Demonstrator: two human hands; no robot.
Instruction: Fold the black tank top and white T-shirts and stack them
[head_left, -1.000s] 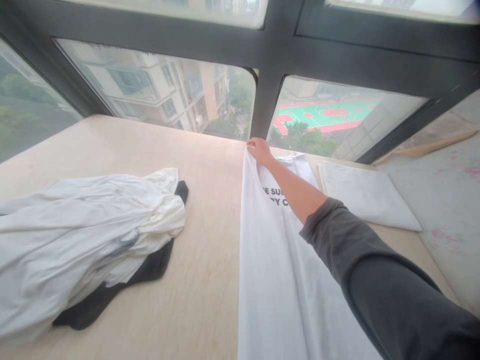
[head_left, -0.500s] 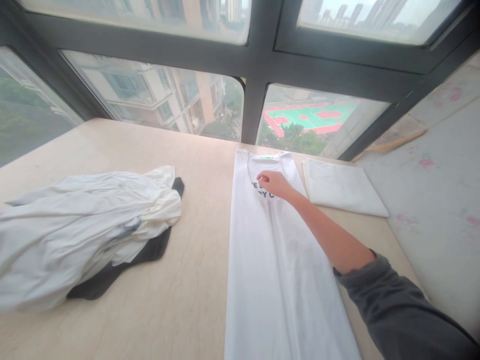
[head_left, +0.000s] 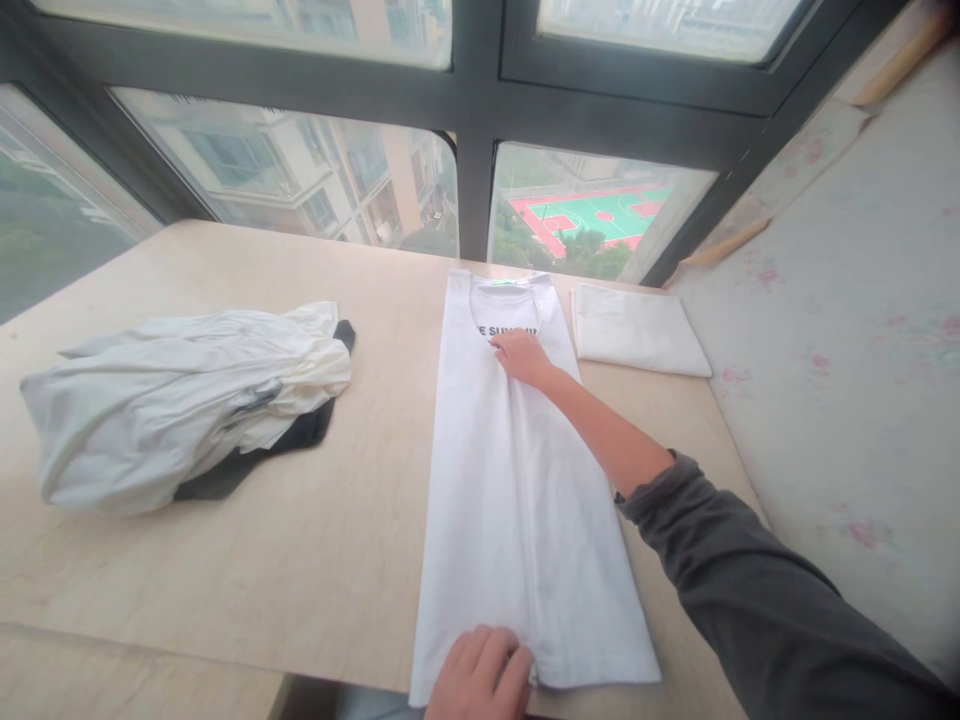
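A white T-shirt point(head_left: 480, 500) lies lengthwise on the pale surface, its sides folded inward into a long strip. Dark printed letters show below its neckline, partly covered by my right hand point(head_left: 521, 357). The fingers of that hand are closed on the cloth just under the print. Down at the hem, my left hand point(head_left: 480, 675) has its fingers curled round the shirt's lower edge. A lengthwise fold runs down the shirt between the two hands.
A folded white cloth point(head_left: 637, 330) lies right of the shirt, beside the flowered wall point(head_left: 847, 400). Heaped at the left are white garments point(head_left: 180, 400) with a black piece point(head_left: 225, 475) beneath. Dark window frames point(head_left: 472, 180) border the far edge of the pale surface point(head_left: 360, 560).
My left hand has come into view at the hem. My right hand has come down onto the cloth, a little nearer the hem. The view has shifted, showing the shirt's lower end.
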